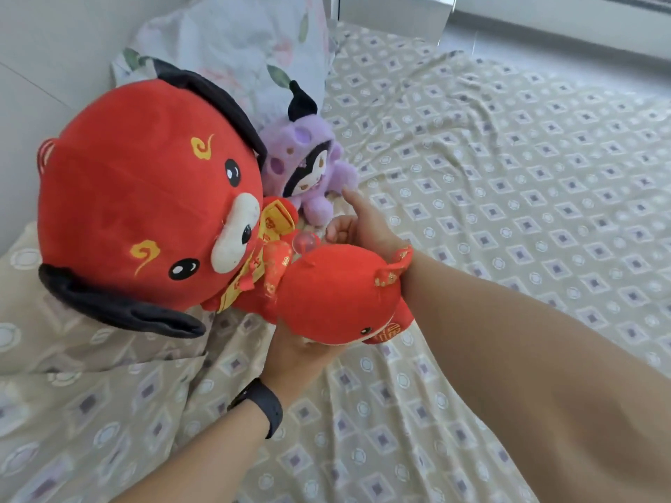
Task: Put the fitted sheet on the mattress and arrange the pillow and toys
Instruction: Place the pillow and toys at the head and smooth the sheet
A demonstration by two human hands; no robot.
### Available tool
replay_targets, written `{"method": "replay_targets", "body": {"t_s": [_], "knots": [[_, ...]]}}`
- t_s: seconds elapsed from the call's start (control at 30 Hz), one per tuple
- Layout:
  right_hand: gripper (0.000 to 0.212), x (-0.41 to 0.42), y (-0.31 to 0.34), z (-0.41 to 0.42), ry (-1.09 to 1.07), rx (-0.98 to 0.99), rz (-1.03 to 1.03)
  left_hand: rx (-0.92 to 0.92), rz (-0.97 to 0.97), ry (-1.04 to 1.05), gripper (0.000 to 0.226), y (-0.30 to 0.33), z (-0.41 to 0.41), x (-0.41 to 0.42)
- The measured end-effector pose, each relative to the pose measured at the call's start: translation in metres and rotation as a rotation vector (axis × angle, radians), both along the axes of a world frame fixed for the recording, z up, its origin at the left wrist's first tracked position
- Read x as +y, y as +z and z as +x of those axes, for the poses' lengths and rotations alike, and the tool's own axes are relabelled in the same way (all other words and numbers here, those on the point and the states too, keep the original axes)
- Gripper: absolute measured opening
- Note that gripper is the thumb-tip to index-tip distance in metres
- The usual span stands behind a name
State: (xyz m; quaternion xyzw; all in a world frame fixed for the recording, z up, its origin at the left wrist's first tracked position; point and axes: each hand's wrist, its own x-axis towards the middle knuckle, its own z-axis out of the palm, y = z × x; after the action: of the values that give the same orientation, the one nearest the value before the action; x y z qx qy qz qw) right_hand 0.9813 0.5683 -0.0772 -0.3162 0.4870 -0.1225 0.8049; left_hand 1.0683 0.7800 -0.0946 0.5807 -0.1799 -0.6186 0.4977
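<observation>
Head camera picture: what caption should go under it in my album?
Two hands hold a red plush toy beside a purple plush toy on the sheet.

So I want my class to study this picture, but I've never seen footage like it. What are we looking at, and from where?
There is one picture, taken by a camera on a person's head, looking down at their bare hands; no machine. The left hand, with a black wristband, and the right hand hold a big red plush toy with black ears above the beige diamond-patterned sheet. A small purple plush doll sits by a floral pillow.
</observation>
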Motion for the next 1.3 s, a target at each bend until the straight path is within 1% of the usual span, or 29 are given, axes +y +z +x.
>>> {"method": "replay_targets", "body": {"t_s": [0.03,0.07,0.1,0.13,0.17,0.2,0.23,0.27,0.3,0.33,0.37,0.4,0.43,0.47,0.53,0.57,0.63,0.67,0.77,0.83,0.9,0.97,1.03,1.1,1.13,1.17,1.2,1.23,1.3], "knots": [[0.073,-0.001,0.0,0.006,-0.024,0.01,-0.013,-0.013,0.009,-0.006,0.053,0.001,-0.003,-0.005],[0.072,-0.003,-0.001,0.013,-0.054,0.017,-0.024,-0.244,-0.088,-0.126,0.072,-0.006,0.0,0.001],[0.071,-0.005,0.0,0.02,-0.079,0.039,-0.044,-0.463,-0.073,-0.192,0.085,-0.01,0.001,0.006],[0.07,-0.009,-0.002,0.026,-0.114,0.043,-0.074,-0.546,-0.101,-0.129,0.07,-0.013,0.003,0.011],[0.069,-0.011,-0.002,0.033,-0.13,0.054,-0.105,-0.534,-0.104,-0.017,0.044,-0.008,0.001,0.008],[0.066,-0.012,-0.004,0.038,-0.141,0.088,-0.116,-0.484,-0.153,0.058,0.032,-0.009,-0.002,0.008],[0.062,-0.013,-0.007,0.043,-0.123,0.139,-0.123,-0.445,-0.13,0.147,0.035,-0.008,-0.003,0.005],[0.053,-0.016,-0.013,0.044,-0.067,0.197,-0.184,-0.46,-0.113,0.201,0.035,-0.011,-0.003,0.003],[0.037,-0.018,-0.014,0.042,0.003,0.303,-0.255,-0.478,-0.087,0.253,0.032,-0.016,-0.003,0.001],[0.018,-0.023,-0.018,0.037,0.001,0.377,-0.364,-0.507,-0.065,0.29,0.025,-0.024,-0.002,0.001],[0.021,-0.027,-0.022,0.029,0.043,0.46,-0.464,-0.517,-0.004,0.344,0.019,-0.029,-0.004,-0.002],[0.028,-0.029,-0.027,0.018,0.055,0.429,-0.395,-0.514,0.03,0.405,0.016,-0.037,-0.007,-0.004],[0.024,-0.025,-0.026,0.009,0.032,0.327,-0.291,-0.498,0.05,0.459,0.019,-0.037,-0.012,-0.01],[0.015,-0.02,-0.027,-0.002,0.04,0.272,-0.225,-0.485,0.053,0.471,0.024,-0.039,-0.016,-0.014],[0.03,-0.006,-0.036,-0.018,-0.014,0.193,-0.034,-0.398,0.044,0.41,0.028,-0.037,-0.023,-0.024],[0.034,0.001,-0.038,-0.021,-0.031,0.153,-0.002,-0.422,0.05,0.37,0.027,-0.039,-0.023,-0.028],[0.035,0.015,-0.039,-0.021,-0.062,0.116,-0.061,-0.53,0.101,0.328,0.019,-0.044,-0.02,-0.029],[0.035,0.02,-0.039,-0.019,-0.082,0.102,-0.09,-0.534,0.109,0.336,0.018,-0.046,-0.019,-0.028],[0.039,0.029,-0.045,-0.006,-0.078,0.084,-0.081,-0.64,0.171,0.293,0.027,-0.051,-0.017,-0.025],[0.042,0.028,-0.048,0.004,0.004,0.188,-0.098,-0.609,0.201,0.266,0.027,-0.046,-0.019,-0.025],[0.038,0.024,-0.048,0.008,0.069,0.28,-0.18,-0.554,0.188,0.267,0.028,-0.045,-0.021,-0.024],[0.031,0.023,-0.048,0.005,0.047,0.294,-0.283,-0.562,0.189,0.242,0.028,-0.05,-0.019,-0.018],[0.024,0.029,-0.051,-0.007,0.009,0.335,-0.422,-0.558,0.225,0.209,0.021,-0.057,-0.018,-0.008],[0.02,0.048,-0.069,-0.024,0.005,0.57,-0.612,-0.464,0.293,0.237,0.02,-0.057,-0.023,0.003],[0.02,0.063,-0.08,-0.034,-0.002,0.712,-0.665,-0.447,0.306,0.279,0.026,-0.056,-0.024,0.009],[0.023,0.086,-0.088,-0.045,0.027,0.841,-0.678,-0.471,0.305,0.303,0.032,-0.054,-0.027,0.017],[0.031,0.111,-0.097,-0.054,0.111,0.943,-0.686,-0.516,0.305,0.284,0.036,-0.054,-0.027,0.023],[0.037,0.144,-0.103,-0.063,0.251,0.997,-0.716,-0.529,0.302,0.262,0.038,-0.054,-0.029,0.035],[0.041,0.204,-0.108,-0.078,0.458,0.97,-0.796,-0.492,0.312,0.232,0.042,-0.054,-0.028,0.057]]}}
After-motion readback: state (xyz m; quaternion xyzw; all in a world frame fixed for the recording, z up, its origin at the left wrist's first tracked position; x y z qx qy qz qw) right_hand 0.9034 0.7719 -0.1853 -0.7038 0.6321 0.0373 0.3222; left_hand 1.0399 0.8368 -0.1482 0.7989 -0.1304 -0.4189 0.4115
